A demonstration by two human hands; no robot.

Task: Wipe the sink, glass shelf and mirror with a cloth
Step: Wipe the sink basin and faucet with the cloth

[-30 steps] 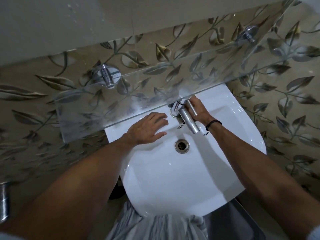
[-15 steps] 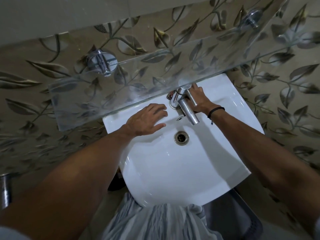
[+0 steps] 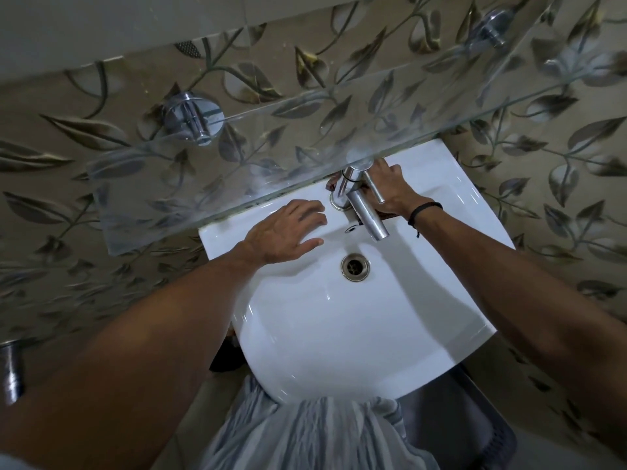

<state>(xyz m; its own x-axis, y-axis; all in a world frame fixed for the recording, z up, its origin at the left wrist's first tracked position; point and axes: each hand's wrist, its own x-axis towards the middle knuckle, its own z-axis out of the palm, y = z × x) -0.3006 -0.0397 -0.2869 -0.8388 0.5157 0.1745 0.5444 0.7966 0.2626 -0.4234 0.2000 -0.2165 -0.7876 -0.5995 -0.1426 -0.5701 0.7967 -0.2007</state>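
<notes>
- Leaf-patterned wall tiles (image 3: 529,157) fill the background, with a white ceramic sink (image 3: 339,320) fixed against them and seen from straight above.
- A dark cloth (image 3: 385,216) shows only as a thin edge under the right hand, on the sink's far ledge just right of the faucet base; most of it is hidden.
- The right hand (image 3: 390,189) lies palm down behind and beside the chrome faucet (image 3: 364,206); its fingers (image 3: 393,169) are slightly spread and reach to the wall edge of the ledge. Whether they pinch the cloth or only press on it cannot be told.
- A black wristband (image 3: 425,212) circles the right wrist.
- The left hand (image 3: 285,234) rests flat on the far left ledge, left of the faucet and apart from it, fingers (image 3: 307,212) loosely spread, holding nothing.
- The faucet's spout angles out over the basin, above the round metal drain (image 3: 355,266).
- A glass shelf (image 3: 305,147) runs across above the sink's far edge, partly covering the top of the faucet; it sits in two chrome wall brackets, one at the left (image 3: 191,117) and one at the far right (image 3: 493,23).
- Striped grey-white fabric (image 3: 315,432) hangs at the sink's near rim.
- A metal cylinder (image 3: 12,371) shows at the left edge.
</notes>
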